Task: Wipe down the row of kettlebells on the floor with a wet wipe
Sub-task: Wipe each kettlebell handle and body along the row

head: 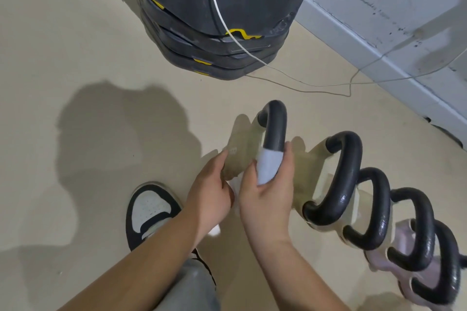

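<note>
Five kettlebells [371,209], wipe [267,166] on handle [276,129].

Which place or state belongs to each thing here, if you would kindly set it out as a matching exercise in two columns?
Things:
1. wet wipe
2. left hand
3. black stack
4. white cable

Places or states:
A. hangs across the stack, then trails over the floor
B. wrapped round the handle of the end kettlebell
C. holds that kettlebell's pale body
D. stands beyond the row, with yellow marks

Pairs: 1-B, 2-C, 3-D, 4-A.
</note>
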The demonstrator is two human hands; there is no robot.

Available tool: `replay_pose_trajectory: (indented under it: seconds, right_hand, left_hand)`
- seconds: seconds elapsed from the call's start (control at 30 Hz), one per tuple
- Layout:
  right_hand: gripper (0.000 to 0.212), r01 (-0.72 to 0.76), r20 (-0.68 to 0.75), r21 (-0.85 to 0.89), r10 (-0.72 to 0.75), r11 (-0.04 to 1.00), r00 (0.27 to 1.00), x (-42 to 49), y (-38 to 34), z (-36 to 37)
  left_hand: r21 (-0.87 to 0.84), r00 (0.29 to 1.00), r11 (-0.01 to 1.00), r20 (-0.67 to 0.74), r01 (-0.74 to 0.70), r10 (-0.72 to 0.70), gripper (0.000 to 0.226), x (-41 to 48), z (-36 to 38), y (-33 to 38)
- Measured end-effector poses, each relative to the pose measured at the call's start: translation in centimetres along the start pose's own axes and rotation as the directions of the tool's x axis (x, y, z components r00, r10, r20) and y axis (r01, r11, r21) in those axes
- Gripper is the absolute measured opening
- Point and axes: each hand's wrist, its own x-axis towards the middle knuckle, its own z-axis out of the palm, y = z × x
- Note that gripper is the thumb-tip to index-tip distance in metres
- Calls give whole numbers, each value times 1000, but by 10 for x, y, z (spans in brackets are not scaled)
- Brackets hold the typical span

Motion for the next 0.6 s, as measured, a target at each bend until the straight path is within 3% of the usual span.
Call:
replay_pose_trajectory:
  seconds: [0.07, 0.2, 0.33, 0.4, 0.6]
  right_hand:
    - [73, 25, -14, -10, -25, 1000, 1000, -11, 18, 3]
    - [45, 50, -33, -24, -50, 998, 998, -18, 47, 6]
    - [53, 83, 110, -35, -79, 996, 991, -13, 66, 9]
    - [47, 120, 145, -59, -110, 991, 983, -13, 70, 7]
    - [47, 49, 101, 28, -52, 998, 994, -21, 50, 0]
  left_hand:
    - [14, 999, 1000, -22, 26, -25, 64, 0, 0, -1]
    - [15, 998, 998, -30, 61, -60, 69, 1, 3, -9]
    - [16, 998, 998, -19, 59, -59, 73, 0, 6, -11]
    - [16, 999, 999, -11, 47, -47, 74, 0, 6, -11]
    - [-18, 999, 999, -21, 35, -35, 70, 0, 6, -10]
